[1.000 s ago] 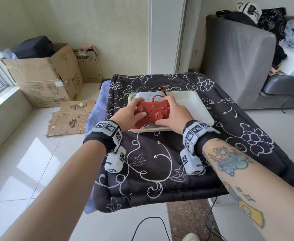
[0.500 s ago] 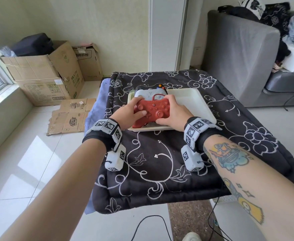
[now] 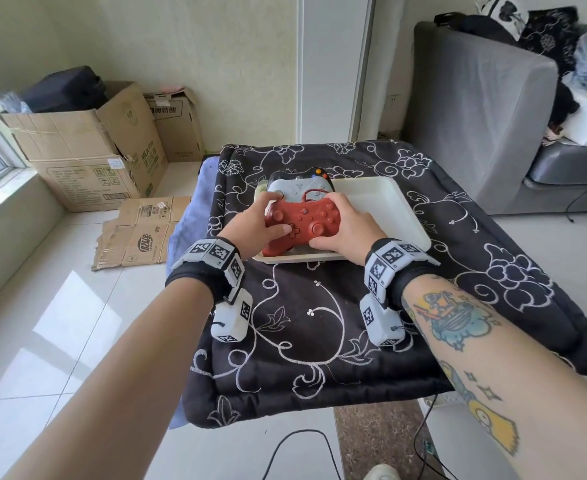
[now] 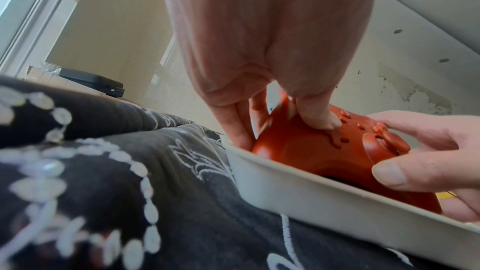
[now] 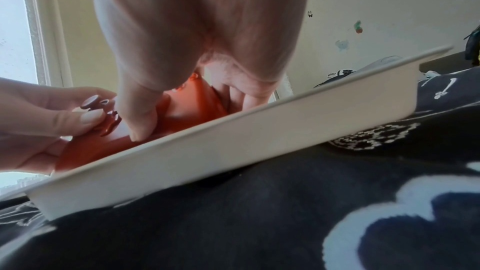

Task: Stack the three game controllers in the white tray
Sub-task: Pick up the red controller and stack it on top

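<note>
Little has moved: both hands' fingers still grip the red controller (image 3: 302,223) atop the grey controller (image 3: 297,187) in the white tray (image 3: 389,206).

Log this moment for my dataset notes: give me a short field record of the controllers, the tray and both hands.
top controller: red, held at both ends, over the stack
middle controller: grey, under the red one
bottom controller: black, mostly hidden
tray: white, on the black floral cloth; stack in its left part
left hand: grips red controller's left end, thumb on its face
right hand: grips its right end
stack state: red one not yet released
</note>
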Demonstrator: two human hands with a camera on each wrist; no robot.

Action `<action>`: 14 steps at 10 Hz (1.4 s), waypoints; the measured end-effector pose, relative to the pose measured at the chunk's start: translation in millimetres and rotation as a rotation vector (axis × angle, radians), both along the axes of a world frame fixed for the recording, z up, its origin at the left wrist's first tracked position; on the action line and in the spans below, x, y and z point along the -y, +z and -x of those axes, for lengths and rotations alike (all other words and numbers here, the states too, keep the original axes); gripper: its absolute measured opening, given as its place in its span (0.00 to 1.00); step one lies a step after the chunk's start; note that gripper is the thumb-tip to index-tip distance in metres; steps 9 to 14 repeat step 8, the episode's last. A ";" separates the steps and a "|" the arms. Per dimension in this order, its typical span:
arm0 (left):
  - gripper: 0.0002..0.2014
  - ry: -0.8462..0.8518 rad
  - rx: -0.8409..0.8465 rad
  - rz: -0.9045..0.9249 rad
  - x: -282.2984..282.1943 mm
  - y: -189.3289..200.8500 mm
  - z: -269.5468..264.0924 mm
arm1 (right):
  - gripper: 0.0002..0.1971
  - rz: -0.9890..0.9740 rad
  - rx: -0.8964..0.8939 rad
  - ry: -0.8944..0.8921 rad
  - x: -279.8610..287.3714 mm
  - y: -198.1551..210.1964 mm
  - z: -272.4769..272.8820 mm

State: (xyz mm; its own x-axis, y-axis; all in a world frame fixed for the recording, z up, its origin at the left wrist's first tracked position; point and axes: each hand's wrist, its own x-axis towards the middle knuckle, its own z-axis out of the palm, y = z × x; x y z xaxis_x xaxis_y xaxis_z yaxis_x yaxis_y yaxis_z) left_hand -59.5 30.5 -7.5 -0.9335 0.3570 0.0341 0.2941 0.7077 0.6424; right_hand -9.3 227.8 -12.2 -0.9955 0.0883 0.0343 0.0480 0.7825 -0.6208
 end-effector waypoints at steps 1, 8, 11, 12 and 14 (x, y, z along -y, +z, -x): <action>0.30 0.010 -0.009 -0.003 0.7 -2.6 0.4 | 0.42 -0.009 0.002 0.008 0.6 0.8 -0.9; 0.38 0.183 0.058 0.009 12.4 8.1 -29.0 | 0.49 0.063 0.014 -0.064 12.3 22.9 -40.5; 0.38 0.183 0.058 0.009 12.4 8.1 -29.0 | 0.49 0.063 0.014 -0.064 12.3 22.9 -40.5; 0.38 0.183 0.058 0.009 12.4 8.1 -29.0 | 0.49 0.063 0.014 -0.064 12.3 22.9 -40.5; 0.38 0.183 0.058 0.009 12.4 8.1 -29.0 | 0.49 0.063 0.014 -0.064 12.3 22.9 -40.5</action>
